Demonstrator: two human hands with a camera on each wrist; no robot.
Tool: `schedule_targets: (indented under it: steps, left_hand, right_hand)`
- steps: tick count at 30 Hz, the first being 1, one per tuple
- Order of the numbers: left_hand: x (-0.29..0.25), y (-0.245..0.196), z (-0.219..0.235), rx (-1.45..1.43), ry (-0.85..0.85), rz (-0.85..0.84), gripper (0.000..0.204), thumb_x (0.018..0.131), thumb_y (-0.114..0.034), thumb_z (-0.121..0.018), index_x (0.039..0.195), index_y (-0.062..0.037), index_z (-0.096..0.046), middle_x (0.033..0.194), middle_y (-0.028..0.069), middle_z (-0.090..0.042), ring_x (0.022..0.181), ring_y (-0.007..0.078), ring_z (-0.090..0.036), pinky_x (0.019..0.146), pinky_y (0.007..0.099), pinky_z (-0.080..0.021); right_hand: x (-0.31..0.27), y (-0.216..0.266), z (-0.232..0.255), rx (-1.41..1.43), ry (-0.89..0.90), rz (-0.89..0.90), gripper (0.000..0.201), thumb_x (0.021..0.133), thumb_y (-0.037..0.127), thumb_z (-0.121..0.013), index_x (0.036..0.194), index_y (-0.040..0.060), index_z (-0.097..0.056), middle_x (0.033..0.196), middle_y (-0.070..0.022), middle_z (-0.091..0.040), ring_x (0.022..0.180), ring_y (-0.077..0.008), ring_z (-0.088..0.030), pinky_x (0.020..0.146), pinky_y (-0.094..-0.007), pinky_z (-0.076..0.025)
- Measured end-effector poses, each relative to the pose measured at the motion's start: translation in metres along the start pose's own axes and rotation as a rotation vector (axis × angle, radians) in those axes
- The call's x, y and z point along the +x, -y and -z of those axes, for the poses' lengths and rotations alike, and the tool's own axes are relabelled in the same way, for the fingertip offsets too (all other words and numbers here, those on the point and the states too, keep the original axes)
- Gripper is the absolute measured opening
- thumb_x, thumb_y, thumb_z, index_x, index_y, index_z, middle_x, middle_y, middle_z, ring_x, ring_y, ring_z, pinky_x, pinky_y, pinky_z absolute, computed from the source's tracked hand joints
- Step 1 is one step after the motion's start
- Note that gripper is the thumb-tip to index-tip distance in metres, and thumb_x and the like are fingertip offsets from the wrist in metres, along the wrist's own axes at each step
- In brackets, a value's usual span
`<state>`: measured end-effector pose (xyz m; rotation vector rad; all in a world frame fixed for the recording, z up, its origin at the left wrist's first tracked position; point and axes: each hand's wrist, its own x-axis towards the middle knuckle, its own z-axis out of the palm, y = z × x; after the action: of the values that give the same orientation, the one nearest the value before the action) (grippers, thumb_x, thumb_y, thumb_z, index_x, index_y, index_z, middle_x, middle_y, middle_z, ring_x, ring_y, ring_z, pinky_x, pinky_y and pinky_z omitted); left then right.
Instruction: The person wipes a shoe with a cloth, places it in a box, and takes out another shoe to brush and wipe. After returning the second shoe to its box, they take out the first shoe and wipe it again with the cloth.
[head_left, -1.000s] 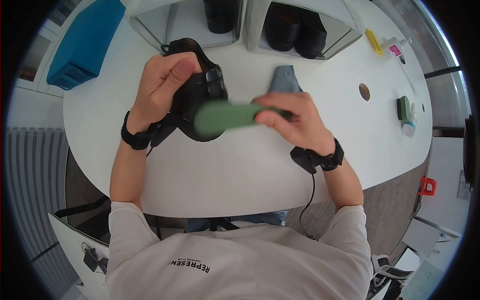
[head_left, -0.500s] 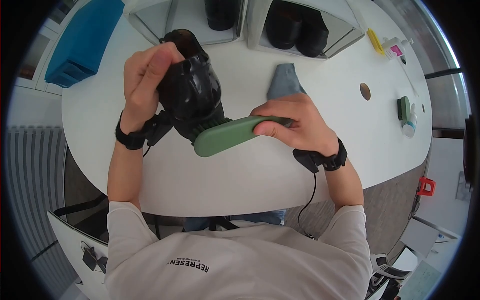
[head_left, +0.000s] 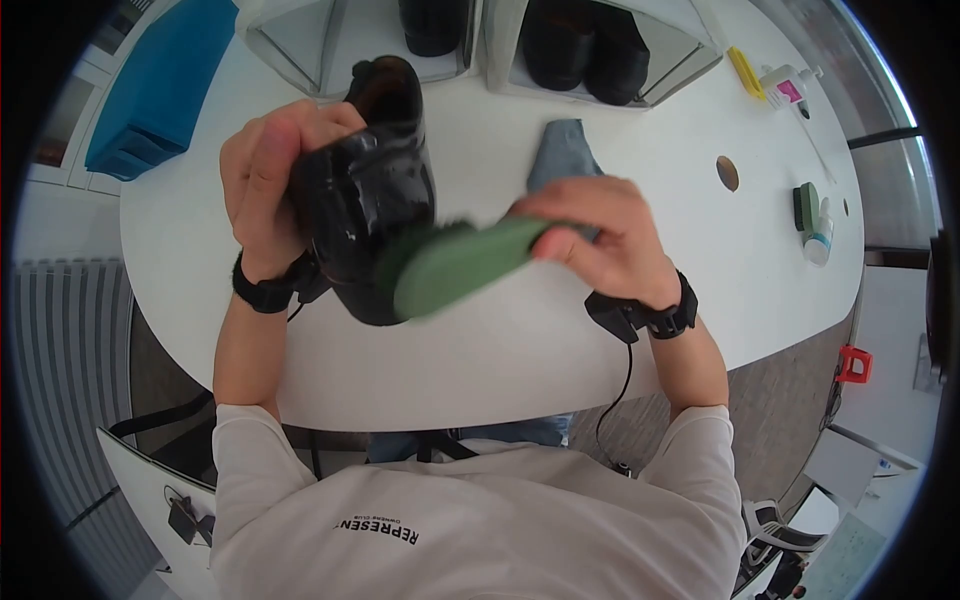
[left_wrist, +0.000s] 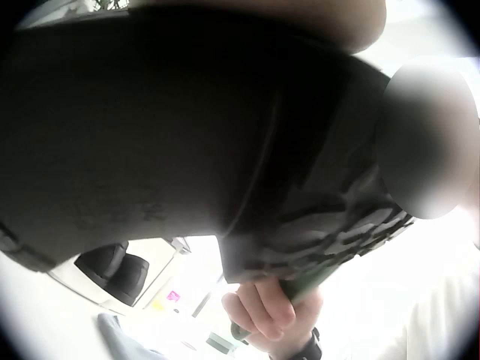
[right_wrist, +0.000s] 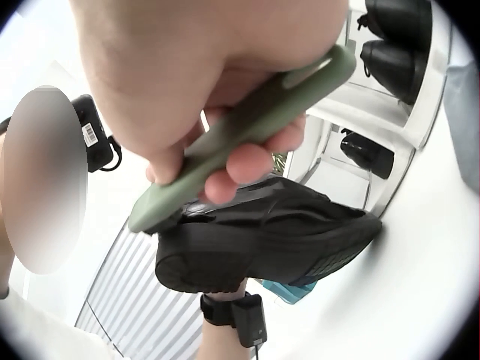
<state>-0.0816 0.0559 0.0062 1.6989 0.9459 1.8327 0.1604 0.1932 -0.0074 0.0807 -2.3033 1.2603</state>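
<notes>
A glossy black leather shoe is held up over the white table by my left hand, which grips it from the side. My right hand grasps the handle of a green brush, thumb along one side and fingers curled round the other. Blurred in the head view, the brush head overlaps the shoe's near right side, dark bristles facing it. In the right wrist view the brush lies right at the shoe's upper edge. The dark sole fills much of the left wrist view.
Behind the cloth, a white box holds a pair of black shoes; a similar box stands beside it. A blue case lies far left. On the right are a second brush, a white bottle and a pink-labelled bottle.
My left hand has shifted left and toward my body, turning and tilting the shoe. The green brush has moved nearer my body along the shoe's side, still in my right hand.
</notes>
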Motion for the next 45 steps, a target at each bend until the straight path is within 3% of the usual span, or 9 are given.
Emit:
schedule_targets:
  steps: [9,19,21,25,30,36,38,42,45]
  left_hand:
    - [-0.004,0.003,-0.013,0.007,0.052,0.001,0.047,0.097,-0.028,-0.045,0.060,0.0023,-0.045,0.057,0.0105,-0.046,0.054,0.0243,-0.042,0.059,0.0350,-0.040]
    - [-0.008,0.010,-0.016,-0.012,0.090,-0.033,0.060,0.099,-0.044,-0.038,0.058,-0.0011,-0.039,0.053,0.0077,-0.043,0.048,0.0225,-0.038,0.055,0.0347,-0.038]
    - [-0.005,0.011,-0.013,-0.060,0.125,-0.071,0.064,0.099,-0.050,-0.036,0.057,-0.0021,-0.037,0.052,0.0068,-0.042,0.046,0.0222,-0.037,0.054,0.0347,-0.038]
    - [-0.008,0.009,-0.027,-0.050,0.073,-0.045,0.070,0.097,-0.059,-0.031,0.054,-0.0041,-0.037,0.048,0.0052,-0.039,0.043,0.0213,-0.035,0.055,0.0344,-0.039]
    - [-0.006,0.018,-0.006,-0.133,0.206,-0.074,0.072,0.097,-0.059,-0.029,0.055,-0.0026,-0.043,0.051,0.0089,-0.050,0.047,0.0236,-0.044,0.058,0.0351,-0.042]
    - [-0.018,0.021,-0.018,-0.381,-0.499,0.089,0.073,0.098,-0.058,-0.025,0.063,-0.0006,-0.054,0.068,0.0140,-0.062,0.061,0.0268,-0.052,0.062,0.0372,-0.045]
    - [-0.015,0.028,0.008,-0.390,0.027,-0.014,0.072,0.098,-0.057,-0.025,0.073,0.0006,-0.059,0.078,0.0156,-0.065,0.067,0.0288,-0.055,0.069,0.0400,-0.048]
    - [-0.024,0.016,0.007,-0.548,-0.220,0.295,0.069,0.099,-0.055,-0.024,0.081,0.0016,-0.060,0.085,0.0177,-0.066,0.076,0.0308,-0.060,0.077,0.0413,-0.050]
    - [-0.014,0.025,0.010,-0.459,0.171,-0.051,0.069,0.099,-0.053,-0.024,0.094,0.0045,-0.061,0.092,0.0208,-0.066,0.086,0.0307,-0.064,0.082,0.0417,-0.052]
  right_hand:
    - [-0.001,0.007,0.010,0.022,0.258,-0.010,0.027,0.089,0.028,-0.067,0.092,0.0018,-0.066,0.067,-0.0058,-0.061,0.054,-0.0143,-0.056,0.050,-0.0248,-0.041]
    - [-0.003,0.010,0.008,0.222,-0.069,-0.236,0.024,0.089,0.024,-0.066,0.087,0.0007,-0.066,0.063,-0.0051,-0.059,0.053,-0.0119,-0.053,0.049,-0.0255,-0.039]
    - [-0.003,0.000,0.017,0.350,0.293,-0.242,0.026,0.090,0.026,-0.065,0.088,0.0006,-0.067,0.063,-0.0040,-0.058,0.053,-0.0113,-0.052,0.048,-0.0251,-0.039]
    - [-0.002,0.007,0.009,0.348,-0.082,-0.363,0.036,0.089,0.033,-0.067,0.090,-0.0029,-0.066,0.070,-0.0059,-0.063,0.056,-0.0139,-0.057,0.051,-0.0247,-0.042]
    - [-0.006,-0.005,0.010,0.259,0.340,-0.141,0.035,0.091,0.033,-0.065,0.090,-0.0018,-0.066,0.069,-0.0060,-0.063,0.060,-0.0145,-0.060,0.055,-0.0247,-0.044]
    - [-0.005,-0.002,0.006,0.298,0.318,-0.251,0.033,0.090,0.031,-0.065,0.088,-0.0024,-0.066,0.071,-0.0075,-0.064,0.063,-0.0168,-0.061,0.057,-0.0271,-0.045]
    - [-0.005,0.000,0.002,0.253,0.240,-0.221,0.033,0.090,0.031,-0.065,0.088,-0.0024,-0.066,0.070,-0.0073,-0.064,0.062,-0.0161,-0.061,0.057,-0.0267,-0.045]
    - [-0.004,-0.003,0.010,0.276,0.279,-0.252,0.033,0.090,0.031,-0.065,0.089,-0.0023,-0.066,0.069,-0.0066,-0.063,0.059,-0.0145,-0.058,0.053,-0.0261,-0.043]
    - [-0.003,-0.002,0.008,0.266,0.354,-0.223,0.034,0.091,0.032,-0.064,0.089,-0.0017,-0.066,0.067,-0.0051,-0.061,0.055,-0.0127,-0.055,0.049,-0.0255,-0.040]
